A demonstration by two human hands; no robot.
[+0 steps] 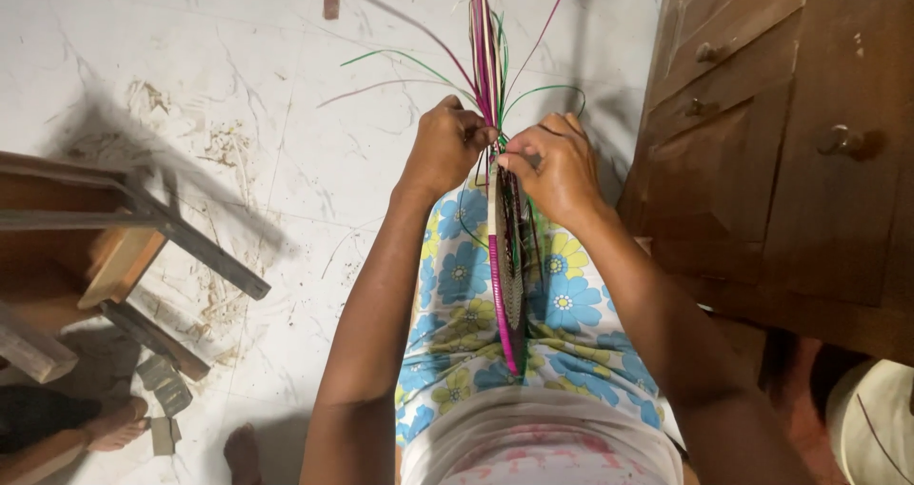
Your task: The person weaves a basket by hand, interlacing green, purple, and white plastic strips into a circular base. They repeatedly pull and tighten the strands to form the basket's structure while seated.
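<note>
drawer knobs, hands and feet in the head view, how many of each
drawer knobs on the wooden cabinet: 3
hands: 2, left hand, right hand
bare feet: 2
total: 7

Both bare arms reached forward from the bottom of the view, elbows out, forearms converging. Left hand (446, 145) was fisted, knuckles up, thumb and fingers pinched on thin pink, green and cream weaving strips (486, 57). Right hand (552, 166) sat just right of the strips, back of hand up, fingers curled, thumb and forefinger pinched together. Hands nearly touched, either side of the strips. Wrists were slightly bent inward.
</note>
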